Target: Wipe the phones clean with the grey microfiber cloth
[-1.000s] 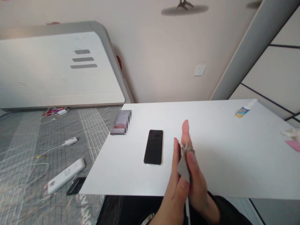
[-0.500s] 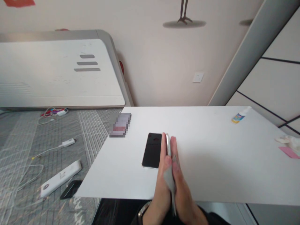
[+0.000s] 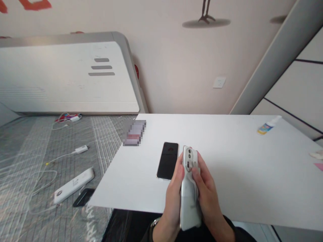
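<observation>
A silver-white smartphone (image 3: 188, 201) is held upright above the table's front edge, its back with the camera lenses turned towards me. My left hand (image 3: 174, 193) grips its left edge, thumb along the side. My right hand (image 3: 208, 188) wraps the right edge, with its thumb on the back just below the lenses. A thin grey piece that looks like cloth (image 3: 195, 186) lies under the right thumb against the phone; its full shape is hidden. Just left of my hands a second smartphone with a black screen (image 3: 168, 160) lies face up on the table.
The white table (image 3: 239, 161) carries a small bottle (image 3: 266, 128) at back right, a pink piece (image 3: 320, 166) at the right edge and a blurred-out rectangular item (image 3: 135, 133) at back left. On the grey bedding (image 3: 75, 134) lie a white power strip (image 3: 74, 186), a charger cable (image 3: 81, 149) and a black object (image 3: 83, 197).
The held phone has turned from edge-on between flat palms to showing its back. My fingers have curled round its sides, and the right thumb has moved onto the back. The view has shifted slightly left.
</observation>
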Tool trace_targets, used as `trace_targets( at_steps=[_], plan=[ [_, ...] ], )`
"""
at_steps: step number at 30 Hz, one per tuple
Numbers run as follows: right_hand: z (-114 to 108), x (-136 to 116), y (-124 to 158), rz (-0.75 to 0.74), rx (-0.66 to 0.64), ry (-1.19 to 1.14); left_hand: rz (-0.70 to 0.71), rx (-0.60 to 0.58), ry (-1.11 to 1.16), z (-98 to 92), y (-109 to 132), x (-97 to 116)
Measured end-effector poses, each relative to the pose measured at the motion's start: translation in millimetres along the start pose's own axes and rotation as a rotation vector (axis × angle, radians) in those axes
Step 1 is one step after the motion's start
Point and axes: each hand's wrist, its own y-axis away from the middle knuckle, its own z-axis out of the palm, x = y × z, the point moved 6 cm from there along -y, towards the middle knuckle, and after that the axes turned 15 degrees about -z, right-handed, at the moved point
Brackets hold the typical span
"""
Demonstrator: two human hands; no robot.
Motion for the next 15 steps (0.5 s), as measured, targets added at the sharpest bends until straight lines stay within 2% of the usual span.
trace_targets(
  at_steps=[3, 5, 8, 10, 12, 15],
  plan=[
    [-9, -2, -16, 0.066, 0.122, -0.105, -0.018, 0.009, -0.087, -1.8, 7, -6],
    [-13, -4, -19, 0.131, 0.151, -0.187, 0.066, 0.066, -0.258, -3.5, 11, -4],
    [-16, -15, -18, 0.161, 0.154, -0.246, 0.234, 0.176, -0.514, -3.4, 15, 1],
    [-14, -26, -13, 0.15, 0.103, -0.257, 0.282, 0.175, -0.629, 1.3, 16, 1],
    [-12, -37, -3, 0.105, 0.029, -0.205, 0.234, 0.101, -0.57, 6.5, 16, -6],
    [-9, -47, 11, 0.0, -0.157, 0.049, 0.062, -0.048, -0.283, 15.2, 11, -27]
  ],
)
